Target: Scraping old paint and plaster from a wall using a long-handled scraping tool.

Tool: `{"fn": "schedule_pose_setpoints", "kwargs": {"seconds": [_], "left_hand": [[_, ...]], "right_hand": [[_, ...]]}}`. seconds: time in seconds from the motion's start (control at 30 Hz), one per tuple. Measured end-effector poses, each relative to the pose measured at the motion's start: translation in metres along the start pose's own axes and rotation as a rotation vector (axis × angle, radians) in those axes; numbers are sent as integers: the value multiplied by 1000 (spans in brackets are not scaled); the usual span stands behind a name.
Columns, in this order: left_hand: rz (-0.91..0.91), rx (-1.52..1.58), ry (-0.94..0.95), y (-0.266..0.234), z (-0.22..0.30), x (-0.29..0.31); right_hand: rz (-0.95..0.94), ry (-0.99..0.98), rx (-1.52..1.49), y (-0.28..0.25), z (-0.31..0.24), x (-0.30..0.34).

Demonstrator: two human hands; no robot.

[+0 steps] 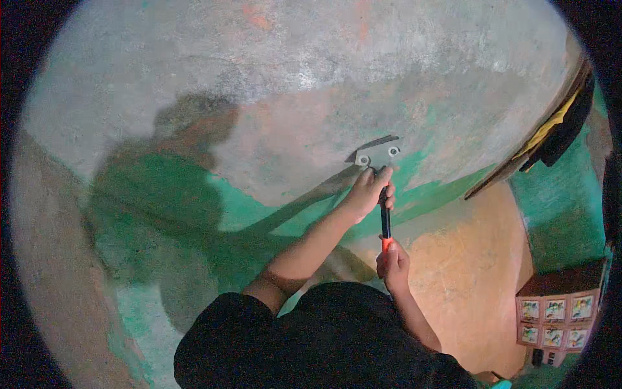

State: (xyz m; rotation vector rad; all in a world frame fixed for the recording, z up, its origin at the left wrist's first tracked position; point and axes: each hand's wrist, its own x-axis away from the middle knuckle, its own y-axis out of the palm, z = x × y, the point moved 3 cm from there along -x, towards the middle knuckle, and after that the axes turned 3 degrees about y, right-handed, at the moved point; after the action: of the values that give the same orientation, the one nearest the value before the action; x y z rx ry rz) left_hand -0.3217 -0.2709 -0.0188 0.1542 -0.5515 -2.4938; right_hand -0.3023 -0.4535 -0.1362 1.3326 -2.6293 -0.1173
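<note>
My left hand (370, 189) is closed round the upper part of a long, thin black tool with a red grip (387, 223). Lower down, my right hand (394, 264) wraps round its red end. The tool stands nearly upright in the picture; its top end is hidden behind my left fingers, so I cannot tell its exact kind. Just beyond those fingers, a small light-grey plate (379, 154) lies against the painted wall. It carries two white rings with dark centres, a left ring (364, 160) and a right ring (394, 152).
The worn wall (259, 129) is grey above and green below. An orange-tan surface (453, 259) spreads at the lower right. A shelf-like dark edge (518, 155) with black and yellow items (551, 133) juts in at right, above a pink box with small pictures (556, 311).
</note>
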Motion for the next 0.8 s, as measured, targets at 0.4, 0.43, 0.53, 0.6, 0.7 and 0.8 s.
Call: {"fn": "schedule_pose_setpoints", "kwargs": {"seconds": [0.4,0.43,0.53,0.6,0.7,0.8], "left_hand": [[-30,-114,111,12,19,-9],[-28,-119,118,7,7,-7],[96,-43,-46,-2,-21,10],[92,-55,-5,6,-3,5],[67,-84,52,7,6,-5],[40,-124,77,11,14,-1]], "right_hand": [[2,53,-136,15,-30,-3],[16,65,-125,12,-21,-2],[14,40,-85,8,16,11],[17,41,-55,8,4,6],[-3,83,-140,15,-28,1],[-32,75,-166,13,-25,1]]}}
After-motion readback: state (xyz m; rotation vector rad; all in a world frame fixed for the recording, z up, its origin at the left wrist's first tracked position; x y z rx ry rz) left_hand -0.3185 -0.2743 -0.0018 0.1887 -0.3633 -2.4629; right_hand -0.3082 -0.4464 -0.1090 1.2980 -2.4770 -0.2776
